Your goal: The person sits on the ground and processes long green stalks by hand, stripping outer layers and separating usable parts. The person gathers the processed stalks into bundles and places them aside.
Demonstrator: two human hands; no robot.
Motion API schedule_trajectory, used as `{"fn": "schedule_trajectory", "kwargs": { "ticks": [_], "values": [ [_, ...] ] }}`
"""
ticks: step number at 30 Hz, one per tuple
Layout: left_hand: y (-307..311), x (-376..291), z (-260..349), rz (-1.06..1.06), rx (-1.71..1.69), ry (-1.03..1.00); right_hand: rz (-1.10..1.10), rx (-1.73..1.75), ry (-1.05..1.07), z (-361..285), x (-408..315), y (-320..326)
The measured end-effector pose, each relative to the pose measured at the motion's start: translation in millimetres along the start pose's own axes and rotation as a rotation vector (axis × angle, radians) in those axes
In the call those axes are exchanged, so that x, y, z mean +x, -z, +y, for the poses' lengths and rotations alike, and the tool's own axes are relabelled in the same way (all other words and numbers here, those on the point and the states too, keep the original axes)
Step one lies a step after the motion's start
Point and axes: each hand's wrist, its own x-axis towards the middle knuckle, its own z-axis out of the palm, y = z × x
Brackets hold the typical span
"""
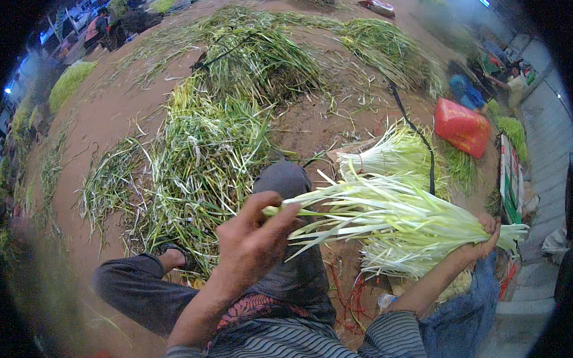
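Observation:
A long bunch of pale yellow-green leafy stalks (pixel 399 211), perhaps blanched chives or garlic greens, lies level across the space right of my raised knee. My right hand (pixel 485 238) grips it near its whitish right end. At the opposite end my left hand (pixel 256 234), slightly blurred, pinches some leaf tips between thumb and fingers. Other tips fan out loose beside it. Under and behind the bunch are more pale stalks, among them a bundle (pixel 382 156) tied with a thin red band.
Heaps of green leaf waste (pixel 206 162) lie on the brown ground ahead and left. Red ties (pixel 356 295) are scattered near my right thigh. A red sack (pixel 461 128) stands at the right, with a black strap (pixel 413 126) nearby. People sit farther off on both sides.

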Motion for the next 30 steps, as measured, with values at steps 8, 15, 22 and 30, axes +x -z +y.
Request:
{"fn": "schedule_trajectory", "kwargs": {
  "ticks": [8, 15, 22, 30],
  "values": [
    [-44, 9, 11, -0.242, 0.189, -0.013, -0.129, 0.107, -0.079, -8, 7, 15],
    [-35, 10, -16, 0.056, -0.277, 0.112, -0.071, -0.004, 0.011, -16, 11, 32],
    [27, 23, -72, 0.444, -0.193, 0.318, -0.16, -0.237, 0.051, -73, 59, 50],
    [-18, 36, -47, 0.166, -0.079, 0.338, -0.265, -1.85, 0.177, -111, 108, 72]
  ]
}}
